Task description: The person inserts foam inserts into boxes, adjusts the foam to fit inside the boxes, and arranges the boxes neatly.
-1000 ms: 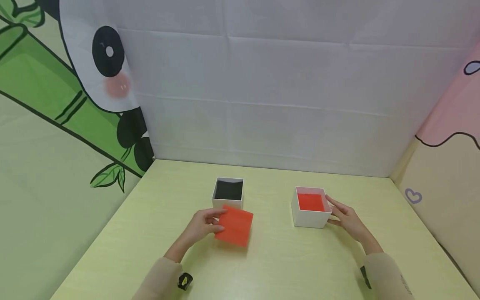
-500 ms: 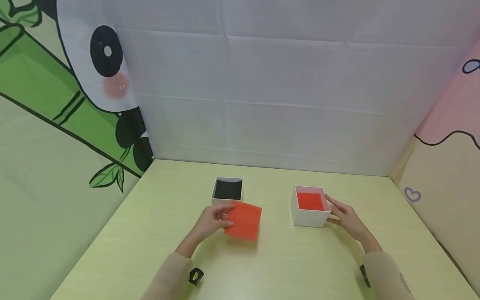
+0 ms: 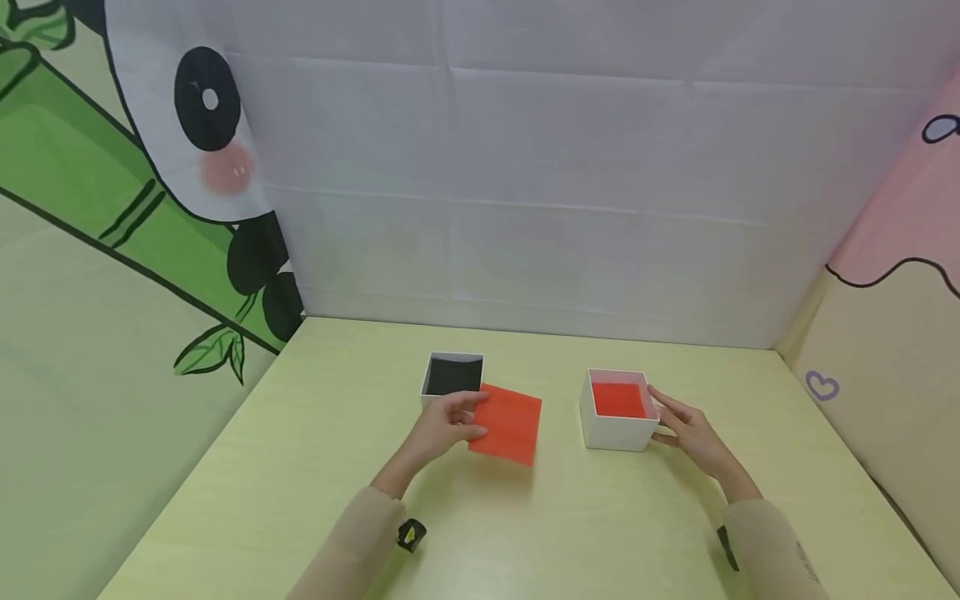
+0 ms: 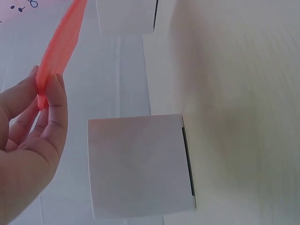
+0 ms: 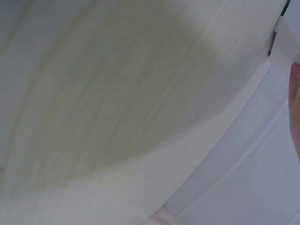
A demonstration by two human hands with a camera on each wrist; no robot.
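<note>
While the left hand is pinching the red sheet by its left edge, the sheet is hanging just above the desk, tilted a bit, right in front of the black box and between the two boxes. In the left wrist view you can see it better: the thumb and fingers are clamped together on the thin edge of the sheet, which is showing almost edge-on there, with the white side of a box sitting just beyond the hand.

The black box is a small white open one with a dark inside, and the sheet's far corner is overlapping its front wall from the head camera's angle; can't tell if they're actually touching.

Over on the right, the right hand is resting against the right side of the red box, a white open box with a red inside. Its fingers are lying fairly straight and slightly apart along the wall, not curling round anything. The right wrist view is mostly a blur of desk, with just a sliver of finger at the edge.

Both sleeves are beige. Behind the desk there's a white cloth backdrop, with a panda and bamboo print on the left.
</note>
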